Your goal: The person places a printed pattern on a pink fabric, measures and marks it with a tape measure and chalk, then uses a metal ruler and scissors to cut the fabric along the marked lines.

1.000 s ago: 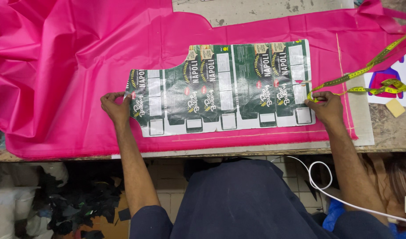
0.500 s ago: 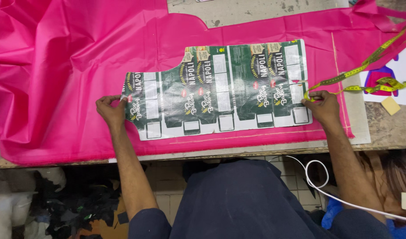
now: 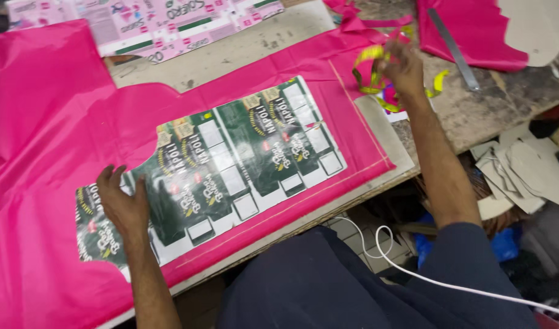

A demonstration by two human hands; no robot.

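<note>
A flattened carton template (image 3: 231,164), dark green with white panels and printed labels, lies flat on pink fabric (image 3: 54,122) spread over the table, running slantwise from lower left to upper right. Its upper left edge is cut in a curve. The left hand (image 3: 122,204) presses flat on its lower left part, fingers spread. A yellow-green tape measure (image 3: 377,76) lies in loose loops at the fabric's right edge, and the right hand (image 3: 402,64) rests on it.
</note>
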